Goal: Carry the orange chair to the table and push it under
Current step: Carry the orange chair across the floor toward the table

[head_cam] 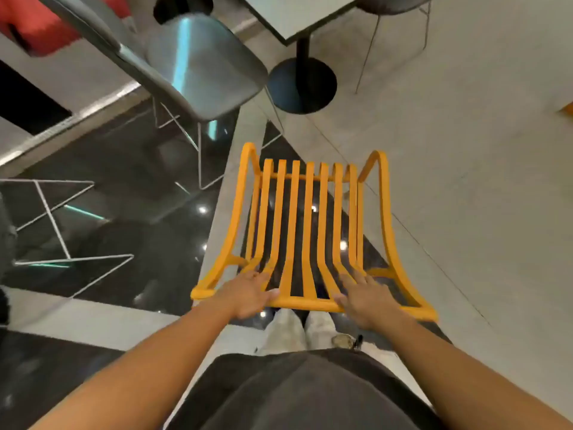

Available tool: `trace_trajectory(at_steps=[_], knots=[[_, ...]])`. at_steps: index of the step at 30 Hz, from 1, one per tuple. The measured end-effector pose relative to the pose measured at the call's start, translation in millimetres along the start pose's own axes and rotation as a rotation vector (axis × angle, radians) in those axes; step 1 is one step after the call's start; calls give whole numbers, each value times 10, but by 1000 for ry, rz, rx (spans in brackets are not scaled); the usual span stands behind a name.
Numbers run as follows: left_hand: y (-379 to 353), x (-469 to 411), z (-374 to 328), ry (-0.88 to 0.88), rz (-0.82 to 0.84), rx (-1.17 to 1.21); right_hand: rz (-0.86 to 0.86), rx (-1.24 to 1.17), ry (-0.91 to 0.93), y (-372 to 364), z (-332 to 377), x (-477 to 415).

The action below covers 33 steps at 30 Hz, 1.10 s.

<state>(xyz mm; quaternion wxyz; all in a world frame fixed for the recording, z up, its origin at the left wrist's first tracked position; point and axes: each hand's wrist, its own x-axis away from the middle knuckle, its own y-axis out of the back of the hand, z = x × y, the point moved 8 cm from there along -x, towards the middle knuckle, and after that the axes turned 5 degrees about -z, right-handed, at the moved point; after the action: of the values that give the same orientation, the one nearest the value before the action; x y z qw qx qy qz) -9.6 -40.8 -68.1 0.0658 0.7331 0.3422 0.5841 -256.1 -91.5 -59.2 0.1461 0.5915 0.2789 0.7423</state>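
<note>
The orange chair (pixel 310 225) with a slatted back and seat fills the middle of the head view, seen from above and behind. Both hands hold its top back rail. My left hand (pixel 248 294) wraps the rail left of centre, thumb over the bar. My right hand (pixel 364 297) grips the rail right of centre, fingers lying over the slats. The table (pixel 297 17) with a pale square top stands ahead at the top of the view, on a black post with a round black base (pixel 302 85). The chair is well short of it.
A grey chair (pixel 201 63) on thin wire legs stands ahead to the left, between me and the table. Another grey chair (pixel 400 3) sits behind the table at top right. More wire chair legs (pixel 52 218) lie left. The floor is pale tile and glossy black.
</note>
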Motion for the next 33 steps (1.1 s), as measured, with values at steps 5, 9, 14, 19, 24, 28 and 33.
trace_trajectory(at_steps=[5, 9, 14, 19, 24, 28, 33], knots=[[253, 136, 89, -145, -458, -258, -328, 65, -2, 155, -159, 198], [166, 136, 59, -202, -583, -308, -463, 153, -12, 60, -183, 231], [186, 147, -19, -234, -654, -356, -562, 171, 41, 83, -181, 192], [377, 30, -53, -234, -644, -387, -623, 133, 74, 245, -195, 79], [712, -179, -153, -228, -632, -391, -670, 149, 58, 543, -266, -124], [999, -382, -244, -241, -612, -357, -668, 172, 41, 853, -326, -311], [1460, -700, -374, -240, -603, -337, -656, 164, 43, 1318, -357, -548]])
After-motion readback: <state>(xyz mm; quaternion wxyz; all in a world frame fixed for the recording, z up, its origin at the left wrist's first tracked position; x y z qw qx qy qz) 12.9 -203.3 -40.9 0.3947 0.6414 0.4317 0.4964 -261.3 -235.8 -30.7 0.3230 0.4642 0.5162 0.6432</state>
